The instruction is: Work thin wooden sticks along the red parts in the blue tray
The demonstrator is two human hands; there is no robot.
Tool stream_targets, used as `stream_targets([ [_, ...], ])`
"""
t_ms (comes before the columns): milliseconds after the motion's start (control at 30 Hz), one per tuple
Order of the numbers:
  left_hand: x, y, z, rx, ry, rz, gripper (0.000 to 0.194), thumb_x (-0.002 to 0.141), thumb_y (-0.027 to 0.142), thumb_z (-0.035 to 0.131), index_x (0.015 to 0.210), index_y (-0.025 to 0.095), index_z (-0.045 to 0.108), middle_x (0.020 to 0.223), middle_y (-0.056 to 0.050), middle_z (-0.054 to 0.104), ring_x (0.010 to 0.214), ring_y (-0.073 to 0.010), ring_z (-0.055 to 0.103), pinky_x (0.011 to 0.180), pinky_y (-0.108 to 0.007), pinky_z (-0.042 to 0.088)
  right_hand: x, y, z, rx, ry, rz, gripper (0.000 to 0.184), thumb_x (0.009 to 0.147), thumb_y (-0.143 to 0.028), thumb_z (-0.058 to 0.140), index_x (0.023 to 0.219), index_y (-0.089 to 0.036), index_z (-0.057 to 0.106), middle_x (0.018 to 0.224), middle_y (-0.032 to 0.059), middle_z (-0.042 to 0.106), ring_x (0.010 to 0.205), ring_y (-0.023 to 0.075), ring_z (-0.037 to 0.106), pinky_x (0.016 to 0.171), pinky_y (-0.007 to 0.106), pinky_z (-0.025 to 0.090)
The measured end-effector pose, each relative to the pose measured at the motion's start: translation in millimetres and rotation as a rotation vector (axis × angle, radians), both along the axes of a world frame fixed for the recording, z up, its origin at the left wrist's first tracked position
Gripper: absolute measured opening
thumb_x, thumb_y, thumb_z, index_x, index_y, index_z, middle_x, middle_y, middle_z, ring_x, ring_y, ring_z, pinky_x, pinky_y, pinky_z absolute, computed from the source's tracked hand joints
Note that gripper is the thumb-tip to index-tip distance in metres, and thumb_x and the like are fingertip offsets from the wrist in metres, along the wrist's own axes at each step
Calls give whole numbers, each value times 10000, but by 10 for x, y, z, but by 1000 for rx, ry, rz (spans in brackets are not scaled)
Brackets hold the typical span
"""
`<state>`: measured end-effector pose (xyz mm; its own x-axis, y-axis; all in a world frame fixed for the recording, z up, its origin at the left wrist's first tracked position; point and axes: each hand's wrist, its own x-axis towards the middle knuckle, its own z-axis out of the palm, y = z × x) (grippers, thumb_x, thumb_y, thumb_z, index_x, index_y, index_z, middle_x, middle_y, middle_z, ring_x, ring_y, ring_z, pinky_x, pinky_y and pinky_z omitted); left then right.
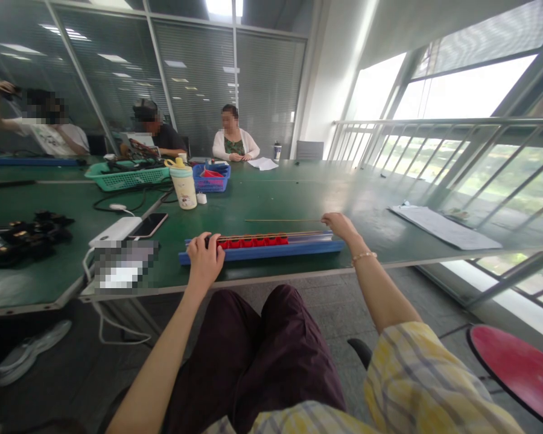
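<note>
Blue, the rail [271,254] on the desk [262,196] is touched at its nine-o'clock end by the left fingers [213,245], grip unclear, while a stick [283,220], at the rail's one o'clock, is pinched by the right fingers [332,218].

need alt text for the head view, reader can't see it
A person's right hand holds one end of a thin stick over a green table, and their left hand is at the left end of a long blue holder with red pieces. Beyond are two baskets, a cup and three people.
</note>
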<state>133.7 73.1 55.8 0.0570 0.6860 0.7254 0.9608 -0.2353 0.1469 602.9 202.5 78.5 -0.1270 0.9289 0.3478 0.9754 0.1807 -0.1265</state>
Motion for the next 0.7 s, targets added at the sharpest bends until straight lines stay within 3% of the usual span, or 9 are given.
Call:
stream_targets([
  [233, 4, -7, 6, -3, 1, -5, 406, 941, 300, 415, 1277, 172, 605, 1292, -168, 525, 1190, -338, 391, 1030, -509, 360, 21, 74, -197, -61, 200, 18, 308, 845, -102, 482, 1062, -191, 683, 764, 31, 735, 727, 154, 637, 697, 234, 462],
  [433, 9, 3, 0, 1, -4, -1, 403, 928, 295, 430, 1267, 174, 611, 1283, -163, 527, 1189, -342, 400, 1030, -509, 358, 47, 150, -217, -148, 111, 26, 377, 703, -3, 463, 820, -181, 774, 885, 69, 773, 871, 188, 690, 784, 247, 498],
  [700, -11, 5, -13, 2, -7, -9, 403, 931, 298, 422, 1268, 179, 607, 1281, -158, 525, 1190, -342, 405, 1033, -510, 360, 30, 173, -200, -207, 98, 45, 393, 694, -1, 497, 798, -215, 809, 894, 60, 788, 886, 205, 704, 793, 245, 513],
])
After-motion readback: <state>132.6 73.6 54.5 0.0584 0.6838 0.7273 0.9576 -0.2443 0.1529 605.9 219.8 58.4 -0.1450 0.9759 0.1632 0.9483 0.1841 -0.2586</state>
